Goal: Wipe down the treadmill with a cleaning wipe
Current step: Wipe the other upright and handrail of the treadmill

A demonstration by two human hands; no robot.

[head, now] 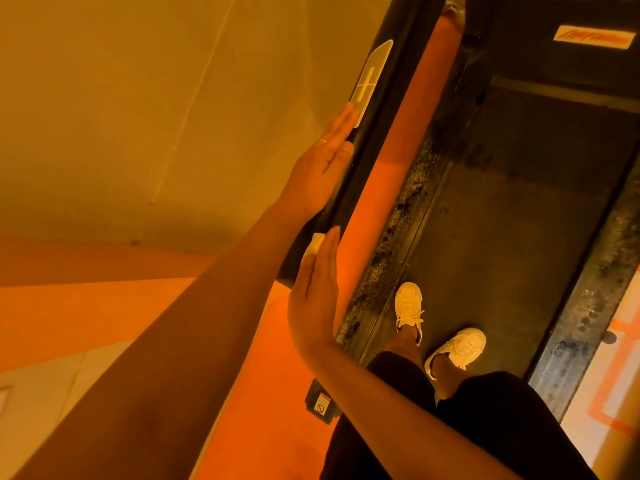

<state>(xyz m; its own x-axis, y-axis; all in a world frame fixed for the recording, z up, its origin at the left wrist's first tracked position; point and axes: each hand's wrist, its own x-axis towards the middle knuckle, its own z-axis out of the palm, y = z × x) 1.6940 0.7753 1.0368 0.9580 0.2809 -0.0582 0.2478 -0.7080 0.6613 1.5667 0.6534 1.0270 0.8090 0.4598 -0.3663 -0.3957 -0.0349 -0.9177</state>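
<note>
black rubbery handrail (346, 192) of a dark treadmill (502, 220), with both hands laid flat against it.
the left hand (318, 171) lies further up the rail, fingers straight and close together, their tips touching the lower end of a pale pointed sticker with a plus mark (370, 83); it grips nothing. just below it, the right hand (315, 296) is also flat with straight fingers, pressing a small white folded cleaning wipe (316, 244) against the rail; the wipe sits under the fingertips, with only its upper corner showing beside them. two white lace-up trainers (410, 308) stand on the dark belt, near its grimy, speckled left side strip (391, 237). an orange and white logo label (594, 38) sits on the motor cover at the head of the belt.
</note>
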